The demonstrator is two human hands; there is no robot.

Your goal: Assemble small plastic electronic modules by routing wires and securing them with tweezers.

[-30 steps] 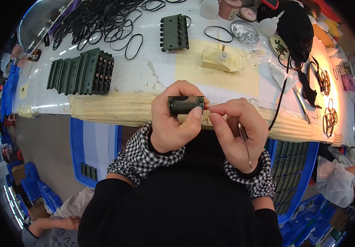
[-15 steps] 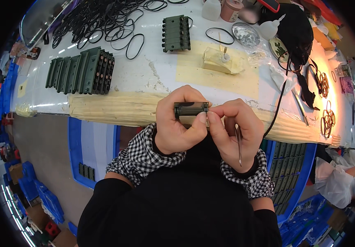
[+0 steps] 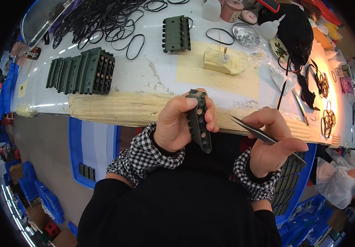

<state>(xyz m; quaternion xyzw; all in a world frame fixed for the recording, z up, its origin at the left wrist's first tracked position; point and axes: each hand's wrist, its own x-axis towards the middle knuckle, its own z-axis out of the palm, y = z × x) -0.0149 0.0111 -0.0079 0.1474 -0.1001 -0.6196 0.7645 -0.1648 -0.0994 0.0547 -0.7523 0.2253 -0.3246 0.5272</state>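
Observation:
My left hand (image 3: pixel 173 125) is closed around a dark green plastic part (image 3: pixel 201 127) with a toothed edge and round copper-coloured studs. The part is tilted upright, its studded side facing me, with my thumb on its upper end. Apart from it, to the right, my right hand (image 3: pixel 270 156) grips a pair of pointed metal tweezers (image 3: pixel 254 131), tips toward the left. Similar green parts (image 3: pixel 78 74) stand in a row on the table at left. A smaller group of green parts (image 3: pixel 176 33) lies farther back.
Black rubber loops (image 3: pixel 103 20) are heaped at the back left. A taped block with a peg (image 3: pixel 222 61) stands mid-table. Padding (image 3: pixel 115 109) covers the table's front edge. Blue trays (image 3: pixel 73 152) flank me below. A person's sleeve (image 3: pixel 334 181) shows at far right.
My left hand has turned the green part from level to upright, showing its studs. My right hand has let go of the part, moved right and brought the tweezers forward, tips pointing left.

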